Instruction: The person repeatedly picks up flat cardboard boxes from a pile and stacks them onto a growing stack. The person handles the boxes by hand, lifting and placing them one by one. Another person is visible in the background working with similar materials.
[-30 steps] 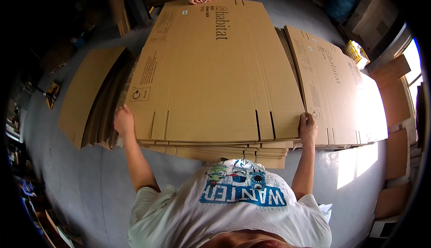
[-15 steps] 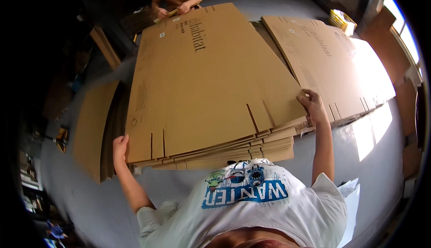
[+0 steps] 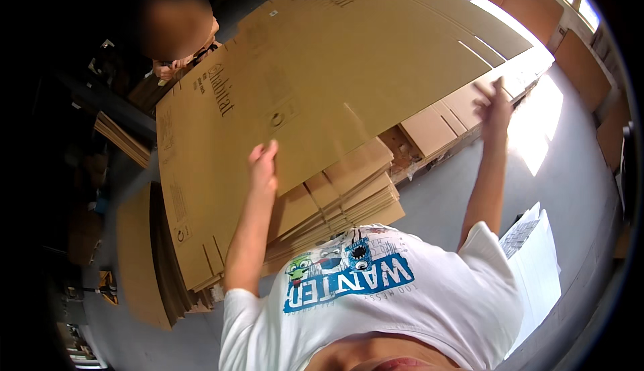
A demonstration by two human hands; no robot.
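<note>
Cardboard sheet (image 3: 382, 62), gripped near its near-left corner by the left hand (image 3: 263, 164), spans the right edge of the middle stack (image 3: 198, 196) and the right stack (image 3: 429, 129). The blurred right hand (image 3: 494, 108), fingers spread, is just beside its near edge.

White T-shirt (image 3: 429, 310), short sleeves (image 3: 493, 270), colourful cartoon monster faces (image 3: 298, 272), blue white-lettered panel (image 3: 349, 282)

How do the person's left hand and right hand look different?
The left hand is curled at the edge of the big cardboard sheet, while the right hand has its fingers spread. The left hand is lower in the picture; the right hand is higher and blurrier. Both hands are bare.
</note>
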